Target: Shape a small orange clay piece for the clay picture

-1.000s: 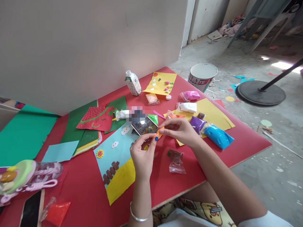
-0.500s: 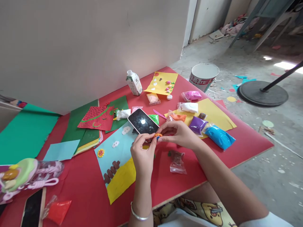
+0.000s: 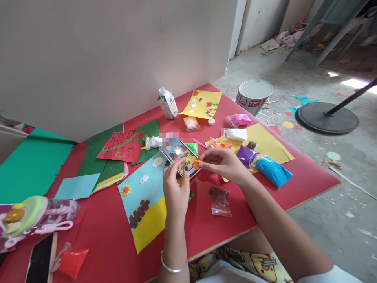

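Between the fingertips of my right hand (image 3: 222,163) is a small orange clay piece (image 3: 197,164), held over the near end of a phone. That phone (image 3: 176,151) lies on the table with its screen lit, showing a colourful picture. My left hand (image 3: 176,186) is over the phone's near left edge, thumb and index finger apart and nothing gripped; whether it touches the screen I cannot tell. A blue spot shows at its thumb tip. Partly under the phone and left hand lies a blue-and-yellow clay picture (image 3: 150,220) with clouds, a sun and a brown fence.
On the red table (image 3: 112,243) are a brown clay bag (image 3: 220,201), a purple bag (image 3: 246,156), a blue bag (image 3: 272,171) and a white bag (image 3: 235,134). A carton (image 3: 167,104) stands by the wall. Bottom left lies another phone (image 3: 39,259). A bucket (image 3: 255,94) is beyond the table.
The phone screen has gone from dark to lit. My hands have parted; the left has let go of the orange clay piece, which stays in my right fingers.
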Demonstrator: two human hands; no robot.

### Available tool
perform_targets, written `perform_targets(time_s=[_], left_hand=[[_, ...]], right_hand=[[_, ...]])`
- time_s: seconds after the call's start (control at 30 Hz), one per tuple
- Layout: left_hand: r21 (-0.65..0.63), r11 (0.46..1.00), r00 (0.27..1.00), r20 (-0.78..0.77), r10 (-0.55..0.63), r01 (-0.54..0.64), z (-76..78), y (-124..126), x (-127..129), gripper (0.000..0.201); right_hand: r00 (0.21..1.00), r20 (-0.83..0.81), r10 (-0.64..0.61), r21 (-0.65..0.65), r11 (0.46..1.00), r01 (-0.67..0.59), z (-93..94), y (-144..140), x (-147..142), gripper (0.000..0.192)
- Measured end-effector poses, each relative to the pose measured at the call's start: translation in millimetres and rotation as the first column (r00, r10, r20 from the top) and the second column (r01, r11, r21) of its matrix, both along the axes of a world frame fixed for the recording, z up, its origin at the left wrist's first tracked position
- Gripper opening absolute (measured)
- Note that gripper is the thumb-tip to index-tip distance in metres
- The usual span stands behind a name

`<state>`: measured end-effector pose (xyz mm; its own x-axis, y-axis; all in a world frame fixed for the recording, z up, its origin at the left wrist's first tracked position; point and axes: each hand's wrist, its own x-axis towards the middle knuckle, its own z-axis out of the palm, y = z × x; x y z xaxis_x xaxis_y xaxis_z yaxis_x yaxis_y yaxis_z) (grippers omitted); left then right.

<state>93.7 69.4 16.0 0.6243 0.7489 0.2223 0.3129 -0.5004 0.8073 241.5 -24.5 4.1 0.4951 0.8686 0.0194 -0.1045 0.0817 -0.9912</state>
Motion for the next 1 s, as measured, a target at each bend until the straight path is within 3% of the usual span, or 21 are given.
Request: perform_targets(time_s=[0.07, 0.23, 0.43, 0.6, 0.7, 0.83, 1.0], left_hand=[[-0.086, 0.995, 0.998, 0.046, -0.036, 0.040, 1.6, -2.7, 0.5, 0.025], [-0.208, 0.978, 0.994, 0.094, 0.052, -0.032, -1.4, -6.0, 2.1, 0.024], [-0.332, 0.943, 0.982, 0.171, 0.076, -0.015, -0.6, -6.3, 3.4, 0.022], [-0.443, 0.887, 0.973, 0.228, -0.029, 0.131, 3.3, -6.9, 4.4, 0.022], [-0.405, 0.902, 0.981, 0.170, -0.090, 0.153, 5.3, -8.3, 5.1, 0.022], [-0.228, 0.972, 0.993, 0.115, -0.024, 0.050, 5.4, -8.8, 5.6, 0.021], [-0.082, 0.994, 0.993, 0.105, -0.061, 0.070, 5.5, -9.0, 4.7, 0.016]], right_hand=[[0.999, 0.020, 0.043, 0.006, 0.999, -0.043, 0.5, -0.9, -0.5, 0.040], [0.990, 0.101, 0.100, 0.036, 0.994, -0.105, 3.0, -1.7, -3.6, 0.044], [0.997, 0.078, -0.007, 0.049, 0.999, 0.003, 5.3, -1.1, -1.8, 0.042], [0.995, 0.019, -0.100, 0.064, 0.993, 0.099, 2.4, 1.1, -1.1, 0.040], [0.999, 0.007, -0.045, 0.032, 0.998, 0.045, 0.3, 1.4, -0.9, 0.037], [0.998, 0.033, 0.060, -0.031, 0.998, -0.059, 0.8, 0.0, 0.0, 0.034], [0.993, -0.027, 0.112, -0.041, 0.993, -0.113, 1.7, -0.6, -1.0, 0.040]])
